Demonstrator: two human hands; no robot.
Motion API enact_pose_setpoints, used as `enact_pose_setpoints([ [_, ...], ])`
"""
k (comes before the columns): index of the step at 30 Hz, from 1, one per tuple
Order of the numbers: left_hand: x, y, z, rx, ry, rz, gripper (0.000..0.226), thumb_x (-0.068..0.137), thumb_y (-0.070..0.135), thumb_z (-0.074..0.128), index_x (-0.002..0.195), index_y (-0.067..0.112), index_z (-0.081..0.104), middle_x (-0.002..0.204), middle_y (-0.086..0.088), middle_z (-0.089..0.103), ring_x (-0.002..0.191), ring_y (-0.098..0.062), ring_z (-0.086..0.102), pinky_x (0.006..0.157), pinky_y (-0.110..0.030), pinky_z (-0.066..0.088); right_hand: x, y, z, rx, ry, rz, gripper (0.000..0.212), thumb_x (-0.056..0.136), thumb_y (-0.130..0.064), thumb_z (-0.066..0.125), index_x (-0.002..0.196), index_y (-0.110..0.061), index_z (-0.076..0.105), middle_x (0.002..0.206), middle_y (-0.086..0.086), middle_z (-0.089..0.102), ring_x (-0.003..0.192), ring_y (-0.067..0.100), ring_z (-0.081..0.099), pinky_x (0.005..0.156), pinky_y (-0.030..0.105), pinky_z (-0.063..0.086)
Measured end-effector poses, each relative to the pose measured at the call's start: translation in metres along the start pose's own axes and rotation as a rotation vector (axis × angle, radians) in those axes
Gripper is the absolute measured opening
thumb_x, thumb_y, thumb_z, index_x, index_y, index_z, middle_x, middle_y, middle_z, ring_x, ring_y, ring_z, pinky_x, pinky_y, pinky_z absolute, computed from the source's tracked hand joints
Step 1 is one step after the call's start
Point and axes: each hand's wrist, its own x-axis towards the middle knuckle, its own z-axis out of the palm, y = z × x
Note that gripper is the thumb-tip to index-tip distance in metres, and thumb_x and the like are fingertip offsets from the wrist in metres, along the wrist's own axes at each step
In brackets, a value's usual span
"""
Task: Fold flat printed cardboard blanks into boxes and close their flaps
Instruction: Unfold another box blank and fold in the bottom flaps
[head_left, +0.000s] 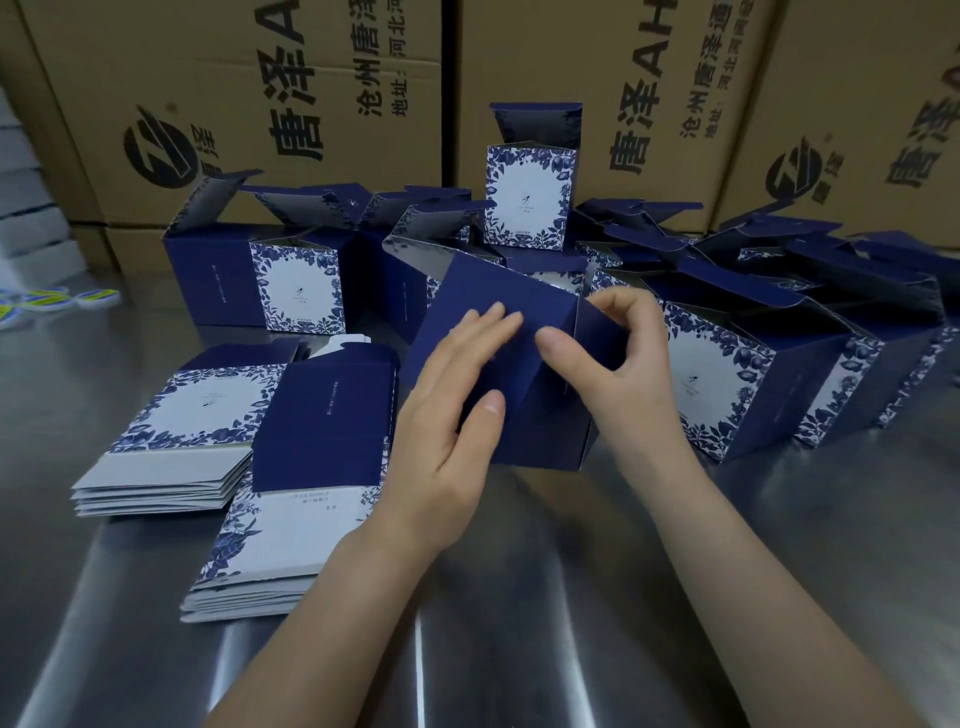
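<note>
A dark blue box (540, 436) stands on the steel table (519, 597) at the centre, its top flaps partly folded. My left hand (452, 415) lies flat on the large blue flap (488, 291), thumb on the box's front face. My right hand (618, 358) pinches a smaller side flap (597, 325) at the box's top right corner. Two stacks of flat printed blanks, blue with white floral panels, lie to the left: one stack (176, 441) farther left, the other stack (291, 499) close to my left wrist.
Several folded blue-and-white boxes with open top flaps stand behind (291, 286) and lie piled to the right (769, 364). One box (530, 192) is perched on top of others. Large brown shipping cartons (260, 104) form a wall at the back. Small yellow-blue items (47, 301) lie far left.
</note>
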Motion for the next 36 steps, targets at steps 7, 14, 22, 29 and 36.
enact_pose_setpoints([
  [7,0.002,-0.003,-0.001,0.083,0.333,-0.071,0.043,0.096,0.021,0.036,0.137,0.020,0.049,0.140,0.013,0.051,0.140,-0.010,0.040,0.117,-0.051,0.027,0.008,0.013,-0.005,0.379,0.070,0.180,0.045,0.062,-0.053,0.069,0.094,-0.025,0.054,0.089,-0.012,0.063,0.082,0.003,0.058,0.075,0.023,0.046],
  [14,0.015,-0.020,-0.010,-0.319,0.567,-0.648,0.047,0.099,0.036,0.051,0.143,0.029,0.034,0.150,0.006,0.036,0.133,-0.006,0.039,0.113,-0.022,0.030,0.010,0.018,-0.007,0.803,0.082,0.431,0.052,0.087,-0.051,0.056,0.126,-0.018,0.061,0.126,0.005,0.065,0.120,0.025,0.060,0.103,0.041,0.047],
  [22,0.016,-0.021,-0.007,-0.898,0.295,-0.880,0.035,0.088,0.052,0.057,0.104,0.027,0.076,0.117,-0.005,0.071,0.113,-0.031,0.066,0.096,-0.053,0.053,0.009,0.025,-0.006,1.072,0.002,0.530,0.047,0.082,-0.056,0.055,0.112,-0.022,0.070,0.117,0.005,0.069,0.106,0.026,0.066,0.094,0.041,0.050],
  [29,0.016,-0.026,-0.009,-0.900,0.349,-0.866,0.025,0.097,0.032,0.048,0.106,0.020,0.068,0.113,-0.002,0.071,0.106,-0.026,0.068,0.082,-0.047,0.059,0.012,0.031,-0.005,0.942,-0.038,0.615,0.037,0.086,-0.050,0.056,0.101,-0.021,0.075,0.108,0.005,0.072,0.096,0.024,0.068,0.094,0.040,0.048],
  [36,0.019,-0.026,-0.009,-0.537,0.543,-0.783,0.026,0.098,0.026,0.041,0.098,0.018,0.065,0.099,0.001,0.073,0.097,-0.018,0.067,0.086,-0.040,0.052,0.017,0.031,-0.006,0.293,0.100,0.507,0.026,0.096,-0.028,0.055,0.120,-0.029,0.062,0.117,-0.009,0.062,0.103,0.003,0.059,0.086,0.027,0.049],
])
